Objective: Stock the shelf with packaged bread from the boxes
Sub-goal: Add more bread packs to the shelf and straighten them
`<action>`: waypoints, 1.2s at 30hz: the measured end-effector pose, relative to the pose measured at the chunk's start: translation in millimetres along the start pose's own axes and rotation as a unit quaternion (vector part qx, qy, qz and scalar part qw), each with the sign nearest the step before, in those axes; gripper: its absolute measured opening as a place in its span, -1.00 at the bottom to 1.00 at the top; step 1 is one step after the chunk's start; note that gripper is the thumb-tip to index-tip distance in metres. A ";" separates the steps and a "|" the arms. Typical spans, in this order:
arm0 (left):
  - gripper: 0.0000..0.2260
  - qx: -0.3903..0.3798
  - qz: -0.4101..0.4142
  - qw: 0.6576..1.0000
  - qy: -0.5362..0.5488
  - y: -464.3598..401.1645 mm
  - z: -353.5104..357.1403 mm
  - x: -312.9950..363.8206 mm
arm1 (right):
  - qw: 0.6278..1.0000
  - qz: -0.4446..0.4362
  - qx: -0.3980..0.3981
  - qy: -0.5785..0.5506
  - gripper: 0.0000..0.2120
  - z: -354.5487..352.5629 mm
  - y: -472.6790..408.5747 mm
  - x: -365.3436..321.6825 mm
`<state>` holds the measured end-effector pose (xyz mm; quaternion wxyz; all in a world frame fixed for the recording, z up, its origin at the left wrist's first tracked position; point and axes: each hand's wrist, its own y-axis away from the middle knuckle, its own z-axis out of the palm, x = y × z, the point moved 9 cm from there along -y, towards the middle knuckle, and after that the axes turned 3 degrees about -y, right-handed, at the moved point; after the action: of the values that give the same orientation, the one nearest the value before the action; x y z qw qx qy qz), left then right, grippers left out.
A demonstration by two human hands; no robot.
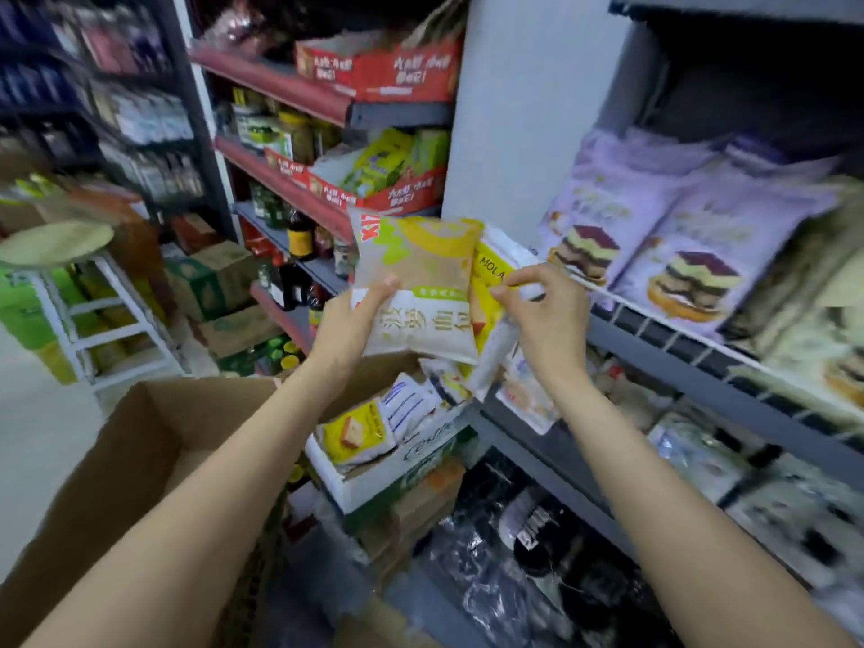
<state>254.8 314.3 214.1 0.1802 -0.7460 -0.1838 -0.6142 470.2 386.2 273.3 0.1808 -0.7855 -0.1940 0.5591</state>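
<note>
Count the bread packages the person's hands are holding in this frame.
2: the left hand holds a beige-and-yellow bread package; the right hand pinches a yellow-and-white package behind it. More could be hidden behind these.

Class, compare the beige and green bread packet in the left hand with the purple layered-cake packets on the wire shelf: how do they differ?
The beige and green bread packet is held upright in the left hand; the purple layered-cake packets lie leaning on the wire shelf. One shows text, the others a cake picture. Both are sealed plastic bags.
</note>
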 end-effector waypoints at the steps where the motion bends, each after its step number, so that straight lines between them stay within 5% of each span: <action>1: -0.76 -0.009 0.019 1.000 0.012 12.1 12.7 21.6 | 1.000 -0.013 0.026 -0.004 -0.91 -26.5 4.2 -14.2; 7: -0.69 -0.091 0.053 0.991 0.084 58.0 103.7 108.6 | 0.979 -0.050 0.199 -0.017 -0.86 -185.1 19.0 -65.3; 11: -0.87 -0.147 0.108 0.979 0.090 96.1 171.6 157.9 | 0.960 -0.053 0.273 -0.004 -0.80 -271.9 36.6 -69.3; 17: -0.66 -0.200 0.103 0.969 0.099 132.1 263.4 192.4 | 0.905 -0.055 0.421 -0.005 -0.74 -400.7 66.5 -58.2; 21: -0.84 -0.185 0.108 0.970 0.118 150.7 308.8 206.3 | 0.878 -0.031 0.477 0.034 -0.71 -463.8 68.1 -48.2; 26: -0.63 -0.109 0.094 0.984 0.108 150.7 334.9 206.6 | 0.888 0.027 0.436 0.145 -0.67 -484.7 35.6 -27.6; 33: -0.79 -0.063 0.101 0.990 0.078 139.6 327.3 204.4 | 0.943 0.088 0.276 0.164 -0.65 -438.2 -14.1 30.5; 36: -0.80 -0.064 0.105 0.990 0.064 137.9 326.3 202.4 | 0.932 0.106 0.198 0.283 -0.48 -425.3 -30.9 50.8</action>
<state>636.5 366.7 348.1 0.2070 -0.7304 -0.0531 -0.6487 885.7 409.9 379.2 0.3193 -0.8758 0.0646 0.3562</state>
